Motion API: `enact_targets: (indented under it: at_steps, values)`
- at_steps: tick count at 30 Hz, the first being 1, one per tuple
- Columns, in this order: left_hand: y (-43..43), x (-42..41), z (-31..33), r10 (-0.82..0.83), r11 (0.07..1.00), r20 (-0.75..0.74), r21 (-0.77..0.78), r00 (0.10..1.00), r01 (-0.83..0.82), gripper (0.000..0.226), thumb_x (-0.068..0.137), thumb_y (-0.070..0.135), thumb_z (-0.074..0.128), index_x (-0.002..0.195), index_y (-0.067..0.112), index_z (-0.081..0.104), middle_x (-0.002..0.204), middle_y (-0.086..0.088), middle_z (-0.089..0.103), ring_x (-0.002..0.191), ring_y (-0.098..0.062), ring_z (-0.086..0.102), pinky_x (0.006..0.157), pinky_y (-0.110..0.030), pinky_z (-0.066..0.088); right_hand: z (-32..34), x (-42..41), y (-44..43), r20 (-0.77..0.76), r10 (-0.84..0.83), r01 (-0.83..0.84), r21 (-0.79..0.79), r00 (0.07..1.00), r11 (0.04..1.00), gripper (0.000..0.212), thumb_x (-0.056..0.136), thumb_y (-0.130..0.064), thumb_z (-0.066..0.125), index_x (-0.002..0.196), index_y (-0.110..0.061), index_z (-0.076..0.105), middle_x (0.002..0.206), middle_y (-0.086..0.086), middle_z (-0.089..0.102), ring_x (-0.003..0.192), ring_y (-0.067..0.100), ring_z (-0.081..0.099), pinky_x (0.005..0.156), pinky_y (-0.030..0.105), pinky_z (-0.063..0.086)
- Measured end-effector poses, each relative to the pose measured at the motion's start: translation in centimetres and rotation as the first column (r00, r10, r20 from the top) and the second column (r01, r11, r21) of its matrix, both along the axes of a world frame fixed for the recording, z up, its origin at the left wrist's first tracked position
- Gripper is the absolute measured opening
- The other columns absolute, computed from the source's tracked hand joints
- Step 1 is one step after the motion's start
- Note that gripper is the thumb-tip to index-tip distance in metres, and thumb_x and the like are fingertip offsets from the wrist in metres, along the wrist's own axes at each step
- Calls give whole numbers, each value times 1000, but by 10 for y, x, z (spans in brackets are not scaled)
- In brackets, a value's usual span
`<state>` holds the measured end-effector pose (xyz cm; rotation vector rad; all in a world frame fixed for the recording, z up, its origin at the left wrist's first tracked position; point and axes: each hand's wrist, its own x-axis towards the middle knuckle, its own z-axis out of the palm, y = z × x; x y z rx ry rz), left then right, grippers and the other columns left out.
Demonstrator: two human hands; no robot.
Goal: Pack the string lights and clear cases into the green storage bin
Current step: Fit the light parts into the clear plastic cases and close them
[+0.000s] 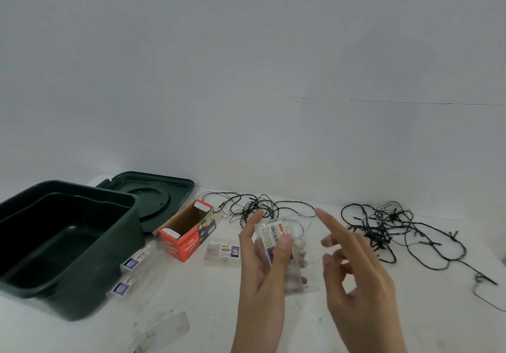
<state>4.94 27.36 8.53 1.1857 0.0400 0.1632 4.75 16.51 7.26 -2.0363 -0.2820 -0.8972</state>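
Your left hand (pixel 262 265) pinches a clear case (pixel 276 246) between thumb and fingers, raised over the table (pixel 273 325), probably so you can check it before packing. Your right hand (pixel 356 270) hangs open beside it, gripping nothing. The case is transparent with a barcode label and pale bulbs inside. Left of you the green storage bin (pixel 115 256) sits open and empty. Beyond, dark string lights (pixel 383 229) sprawl tangled.

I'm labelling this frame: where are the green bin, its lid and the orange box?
green bin (pixel 124 232): head view, right wall.
lid (pixel 153 196): head view, round recess.
orange box (pixel 189 244): head view, printed side.
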Motion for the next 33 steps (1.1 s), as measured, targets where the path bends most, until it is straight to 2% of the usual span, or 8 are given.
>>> enact_targets:
  at_steps: [4,8,10,12,15,22,27,33]
  values:
    - [-1,-2,3,-14,999,21,41,1000,13,45,77,26,58,118,42,48,97,-6,68,81,-18,67,87,-54,51,5,4,-2,-23,20,-22,-85,1000,996,72,74,1,48,122,-53,51,88,-14,48,63,4,45,60,3,36]
    - [1,-3,8,-9,999,21,39,1000,8,44,77,28,58,117,45,49,99,-3,69,82,-18,68,86,-50,53,7,4,-1,16,37,-36,-76,999,996,71,75,1,48,127,-47,48,87,-13,50,65,3,46,63,2,37]
    - [3,-2,9,6,1000,7,8,1000,-6,44,76,29,58,117,44,50,95,-3,70,78,-17,69,81,-45,56,6,4,1,32,39,-42,97,999,994,60,75,-5,53,124,-41,52,85,-11,56,67,6,53,67,6,43]
    - [4,-1,11,20,999,-3,-26,1000,-20,46,75,29,58,119,40,51,96,-8,68,71,-16,68,69,-40,59,7,2,3,65,36,-49,208,997,977,41,74,-9,61,104,-37,65,81,-10,61,67,7,57,67,14,49]
    - [4,-1,13,40,998,1,-48,999,-40,49,73,27,58,120,37,49,95,-10,65,65,-16,67,54,-34,57,10,0,6,220,-68,71,-5,973,997,16,78,-8,63,87,-16,74,76,-3,62,66,4,54,64,10,44]
    - [3,-3,17,70,997,52,21,996,-72,47,76,29,58,120,42,47,107,-9,64,85,-18,68,87,-51,53,11,2,6,288,-91,156,-211,953,965,22,81,-5,54,86,-5,76,75,10,62,68,11,49,55,21,40]
    - [5,-4,19,79,995,65,48,995,-83,40,81,33,64,114,49,48,113,-3,64,93,-18,68,91,-53,50,13,2,2,277,-24,104,-277,961,955,24,83,-5,52,88,-4,76,78,10,61,70,8,47,55,23,40]
    - [7,-4,20,74,994,62,76,995,-78,33,80,41,55,109,56,49,123,-1,59,103,-20,64,94,-54,47,12,4,3,267,3,75,-280,964,957,22,84,-8,55,92,-3,75,82,8,61,71,10,47,62,16,40]
